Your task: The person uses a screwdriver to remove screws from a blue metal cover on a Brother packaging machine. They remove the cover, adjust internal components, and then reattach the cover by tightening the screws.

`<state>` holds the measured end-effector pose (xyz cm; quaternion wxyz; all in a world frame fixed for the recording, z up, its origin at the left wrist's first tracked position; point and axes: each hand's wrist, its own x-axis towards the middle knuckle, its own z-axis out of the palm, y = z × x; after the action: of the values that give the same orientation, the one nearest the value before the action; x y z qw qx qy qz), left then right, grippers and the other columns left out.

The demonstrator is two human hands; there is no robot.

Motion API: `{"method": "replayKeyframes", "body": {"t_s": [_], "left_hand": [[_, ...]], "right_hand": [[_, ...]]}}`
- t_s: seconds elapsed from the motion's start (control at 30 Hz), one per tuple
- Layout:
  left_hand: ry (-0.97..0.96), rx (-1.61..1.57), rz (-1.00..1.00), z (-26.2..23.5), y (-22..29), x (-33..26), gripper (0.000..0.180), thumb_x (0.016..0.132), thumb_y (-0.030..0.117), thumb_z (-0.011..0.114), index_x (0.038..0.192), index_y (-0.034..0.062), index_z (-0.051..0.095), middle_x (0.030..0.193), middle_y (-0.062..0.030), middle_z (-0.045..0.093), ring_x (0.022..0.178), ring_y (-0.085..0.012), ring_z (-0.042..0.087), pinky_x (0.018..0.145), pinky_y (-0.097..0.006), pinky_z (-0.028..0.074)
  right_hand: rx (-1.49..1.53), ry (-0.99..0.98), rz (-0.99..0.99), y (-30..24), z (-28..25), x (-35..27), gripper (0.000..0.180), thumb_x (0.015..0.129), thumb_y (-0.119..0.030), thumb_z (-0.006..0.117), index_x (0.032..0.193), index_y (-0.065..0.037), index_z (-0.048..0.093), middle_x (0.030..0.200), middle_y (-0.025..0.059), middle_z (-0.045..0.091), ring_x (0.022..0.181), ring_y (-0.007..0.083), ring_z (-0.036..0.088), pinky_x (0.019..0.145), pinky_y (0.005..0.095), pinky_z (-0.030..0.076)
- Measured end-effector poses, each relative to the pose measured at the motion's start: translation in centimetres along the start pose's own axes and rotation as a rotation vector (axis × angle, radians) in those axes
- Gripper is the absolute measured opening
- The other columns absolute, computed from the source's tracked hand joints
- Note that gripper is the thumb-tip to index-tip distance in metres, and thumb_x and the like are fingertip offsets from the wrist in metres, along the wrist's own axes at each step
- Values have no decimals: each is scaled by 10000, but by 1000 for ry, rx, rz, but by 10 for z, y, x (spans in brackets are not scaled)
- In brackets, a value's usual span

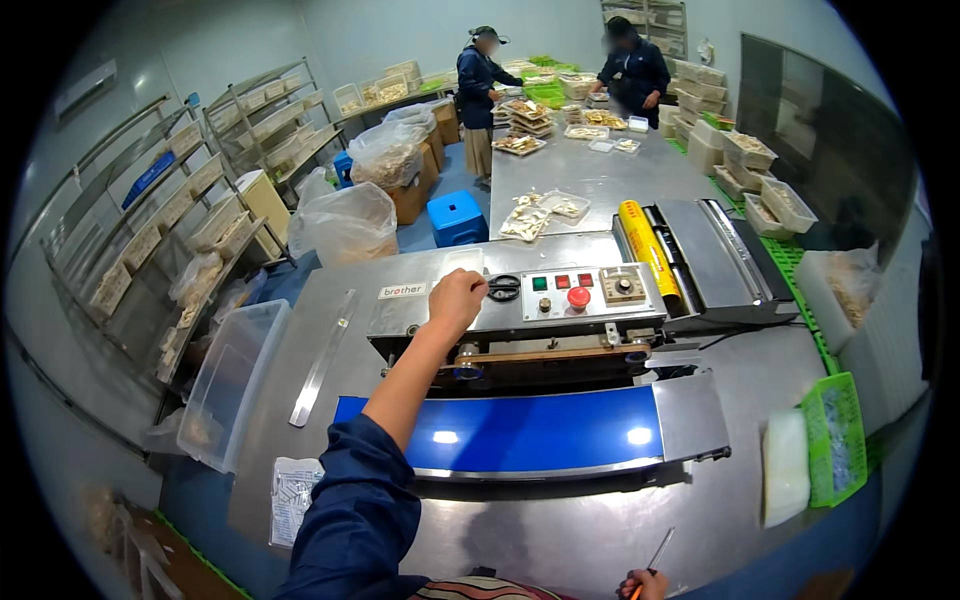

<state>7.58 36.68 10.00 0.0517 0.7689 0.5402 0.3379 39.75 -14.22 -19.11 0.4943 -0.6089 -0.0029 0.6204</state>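
My left hand [458,302] is stretched over the top of a steel band sealer [400,325], its fingers drawn together; what they hold, if anything, is hidden. Right beside its fingertips lies a pair of black-handled scissors [505,288]. A small whitish piece [463,260] shows just behind the hand. The sealer's control panel [590,293] has a red stop button, small switches and a dial. In front of it runs a blue conveyor belt [540,430]. Low at the front edge, my right hand [645,585] is closed around the orange handle of a screwdriver [662,550], its thin metal shaft pointing up.
A film wrapping machine [725,255] with a yellow roll [648,250] stands behind right. A metal strip [323,360] and a clear bin [235,385] are left; a green basket [835,440] is right. Two people [480,90] work at the far table among food trays [525,118].
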Motion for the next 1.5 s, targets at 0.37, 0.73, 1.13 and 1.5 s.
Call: {"method": "replayKeyframes", "body": {"t_s": [0.37,0.73,1.13,1.5], "left_hand": [[-135,217,-200,39,16,24,172,701,188,670,783,41,704,804,-169,660,808,-328,633,727,-409,499],[-163,179,-258,51,4,29,151,745,159,625,828,57,700,864,-164,661,839,-329,631,765,-408,495],[-399,-1501,-474,-41,32,-154,122,926,193,528,935,75,502,876,-77,571,742,-147,584,603,-254,497],[-529,-2223,-931,-66,-30,-256,59,860,60,578,899,18,567,982,-115,605,938,-245,607,815,-368,532]], "right_hand": [[-3,124,1,4,-2,3,162,790,-129,596,826,27,567,586,93,534,425,163,472,389,260,401],[94,157,-2,-11,16,-8,129,773,-87,593,810,28,546,586,99,522,424,172,471,386,274,403],[486,232,-187,11,13,4,150,815,-189,539,751,-54,521,517,54,443,419,155,451,375,284,405],[-757,-300,-753,-67,339,-179,389,856,-70,572,1241,-65,513,751,53,579,584,102,530,524,233,434]]}}
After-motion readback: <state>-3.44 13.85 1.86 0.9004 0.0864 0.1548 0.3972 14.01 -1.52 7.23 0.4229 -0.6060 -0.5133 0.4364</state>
